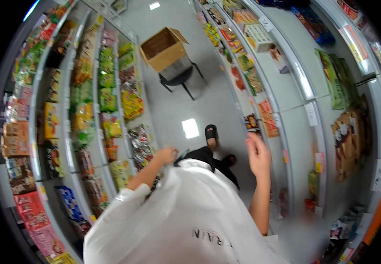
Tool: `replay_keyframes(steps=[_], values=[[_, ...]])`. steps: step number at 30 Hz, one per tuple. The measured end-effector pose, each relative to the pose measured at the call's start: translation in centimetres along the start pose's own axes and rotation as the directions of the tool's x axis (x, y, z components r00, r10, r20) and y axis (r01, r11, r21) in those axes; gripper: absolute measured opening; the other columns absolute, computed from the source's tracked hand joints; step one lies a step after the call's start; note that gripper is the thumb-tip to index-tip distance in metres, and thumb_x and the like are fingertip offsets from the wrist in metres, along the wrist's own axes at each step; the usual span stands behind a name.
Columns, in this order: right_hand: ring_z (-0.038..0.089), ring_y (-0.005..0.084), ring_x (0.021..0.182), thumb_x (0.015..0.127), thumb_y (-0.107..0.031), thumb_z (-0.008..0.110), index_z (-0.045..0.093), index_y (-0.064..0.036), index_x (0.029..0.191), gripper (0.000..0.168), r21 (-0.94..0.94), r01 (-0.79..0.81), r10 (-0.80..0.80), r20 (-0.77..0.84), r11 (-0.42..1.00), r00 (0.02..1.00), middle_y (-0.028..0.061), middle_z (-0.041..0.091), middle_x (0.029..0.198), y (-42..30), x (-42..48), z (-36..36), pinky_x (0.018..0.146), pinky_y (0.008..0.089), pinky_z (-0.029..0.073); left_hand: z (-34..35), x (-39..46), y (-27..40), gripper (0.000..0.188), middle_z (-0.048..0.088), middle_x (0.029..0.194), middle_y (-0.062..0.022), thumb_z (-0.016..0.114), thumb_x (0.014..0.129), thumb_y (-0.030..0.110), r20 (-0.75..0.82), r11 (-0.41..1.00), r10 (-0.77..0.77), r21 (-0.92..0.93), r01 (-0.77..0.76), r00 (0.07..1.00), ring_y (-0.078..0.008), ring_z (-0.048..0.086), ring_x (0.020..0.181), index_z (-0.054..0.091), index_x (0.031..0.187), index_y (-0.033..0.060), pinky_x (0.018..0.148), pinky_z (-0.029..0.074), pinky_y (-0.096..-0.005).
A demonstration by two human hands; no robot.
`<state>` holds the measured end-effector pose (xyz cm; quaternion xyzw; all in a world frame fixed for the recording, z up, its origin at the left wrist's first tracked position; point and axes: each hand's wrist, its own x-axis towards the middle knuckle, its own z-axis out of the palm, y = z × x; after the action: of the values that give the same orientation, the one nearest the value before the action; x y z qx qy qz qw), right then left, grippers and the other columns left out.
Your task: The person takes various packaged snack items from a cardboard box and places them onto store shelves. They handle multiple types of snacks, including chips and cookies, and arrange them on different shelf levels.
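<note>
My left hand point(166, 155) hangs beside my waist, near the silver-wrapped snack packs point(140, 145) on the lower left shelf; its fingers look curled, but blur hides whether they hold anything. My right hand point(258, 155) is raised by the right shelves with its fingers apart and nothing in it, close to a dark snack packet point(252, 122) and a red-orange packet point(268, 118). Ahead of me in the aisle, an open cardboard box point(169, 54) rests on a black stool point(177, 78). The part of its inside that shows is dark.
Stocked shelves line both sides. Green snack bags point(108, 77) and yellow packets point(132, 104) fill the left ones. On the right are a white carton point(258, 37), green bags point(334, 79) and brown paper packages point(349, 145). The stool's legs stand on the glossy floor point(210, 95).
</note>
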<state>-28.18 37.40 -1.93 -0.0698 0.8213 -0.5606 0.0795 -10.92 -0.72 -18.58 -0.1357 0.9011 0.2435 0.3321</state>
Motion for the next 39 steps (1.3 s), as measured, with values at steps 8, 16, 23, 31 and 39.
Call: replay_keyframes(steps=[8,16,23,31,39], values=[[0.066,0.0292,0.107,0.100,-0.020,0.045,0.060,-0.002,0.122,0.032,0.366,-0.767,0.640,0.423,0.528,0.642,0.0152,0.068,0.113,23.6,-11.0,11.4,0.091,0.0349,0.050,4.0,-4.8,-21.3,0.037,0.071,0.095,-0.0161,0.058,0.088,0.038,0.220,0.745,-0.510,-0.369,0.555,0.831,-0.0313,0.068,0.091,0.071,0.103,0.0066,0.081,0.052,-0.0413],[0.061,0.0227,0.064,0.092,-0.019,0.059,0.064,-0.001,0.103,0.021,-0.009,-0.908,0.907,0.016,0.420,0.420,0.0125,0.064,0.079,27.9,-0.5,8.7,0.053,0.0364,0.048,3.5,5.8,-23.9,0.038,0.072,0.100,-0.0146,0.061,0.088,0.033,-0.049,0.778,-0.312,-0.587,0.226,0.949,-0.0253,0.069,0.089,0.069,0.113,0.0058,0.078,0.052,-0.0363],[0.062,0.0250,0.108,0.094,-0.019,0.057,0.063,-0.006,0.126,0.036,-0.270,-0.382,0.453,0.285,0.884,0.845,0.0122,0.068,0.116,19.1,13.7,29.0,0.095,0.0333,0.047,-4.4,13.3,-31.4,0.032,0.072,0.102,-0.0099,0.054,0.093,0.023,0.112,0.485,-0.421,-0.811,0.328,0.900,-0.0192,0.066,0.088,0.068,0.114,0.0035,0.079,0.050,-0.0321],[0.061,0.0373,0.110,0.088,-0.026,0.059,0.067,-0.012,0.120,0.035,-0.630,0.068,0.439,0.610,0.774,0.660,0.0197,0.066,0.118,-0.1,31.0,40.6,0.097,0.0420,0.048,-11.5,19.4,-28.0,0.032,0.070,0.103,-0.0068,0.056,0.098,0.029,-0.005,0.269,-0.383,-0.957,0.106,0.924,-0.0151,0.063,0.088,0.065,0.113,0.0026,0.081,0.050,-0.0294],[0.066,0.0337,0.097,0.091,-0.020,0.057,0.069,-0.010,0.111,0.026,-0.312,0.229,0.104,0.769,0.922,0.630,0.0146,0.069,0.109,-1.8,50.8,50.6,0.084,0.0406,0.053,-24.9,22.1,-26.2,0.039,0.071,0.103,-0.0072,0.056,0.099,0.038,0.121,-0.116,-0.637,-0.991,0.061,0.761,-0.0156,0.065,0.096,0.065,0.117,0.0051,0.077,0.048,-0.0295]])
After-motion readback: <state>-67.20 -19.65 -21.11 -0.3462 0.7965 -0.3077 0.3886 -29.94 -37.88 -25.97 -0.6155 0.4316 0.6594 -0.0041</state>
